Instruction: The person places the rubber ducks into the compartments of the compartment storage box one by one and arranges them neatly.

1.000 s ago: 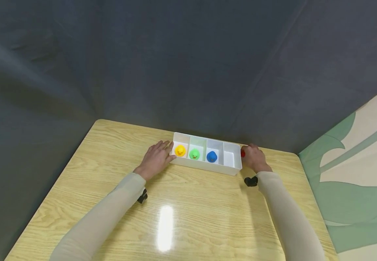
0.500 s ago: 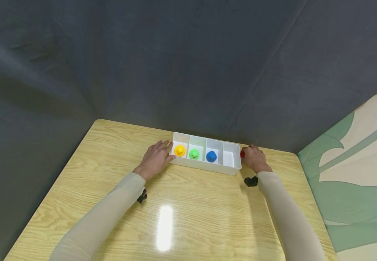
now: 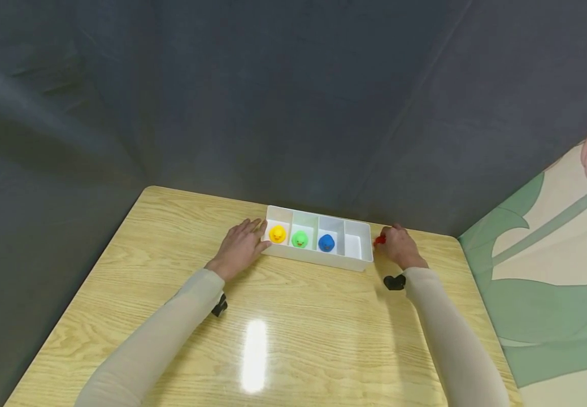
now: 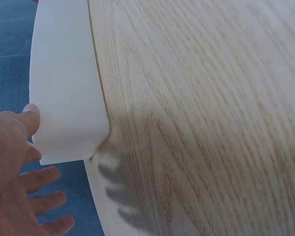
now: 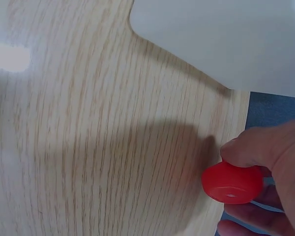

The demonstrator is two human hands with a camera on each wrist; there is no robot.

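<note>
A long white box (image 3: 313,257) with several compartments stands near the table's far edge. From left to right it holds a yellow toy duck (image 3: 277,234), a green toy duck (image 3: 300,239) and a blue toy duck (image 3: 326,243); the rightmost compartment holds nothing. My left hand (image 3: 239,249) rests at the box's left end, thumb against it, other fingers loosely spread in the left wrist view. Just right of the box, my right hand (image 3: 400,247) pinches a red toy duck (image 5: 232,183), its rounded base with a small hole facing the wrist camera. Fingers hide the rest of it.
The wooden table (image 3: 293,322) extends toward me, with a bright light reflection on it. Behind the table hangs a dark curtain (image 3: 273,102). At the right is a cloth with a flower pattern (image 3: 552,282).
My right hand has shifted slightly right, away from the box, and more of the red toy duck shows. The left hand keeps its place at the box's end. The head view drifts slightly.
</note>
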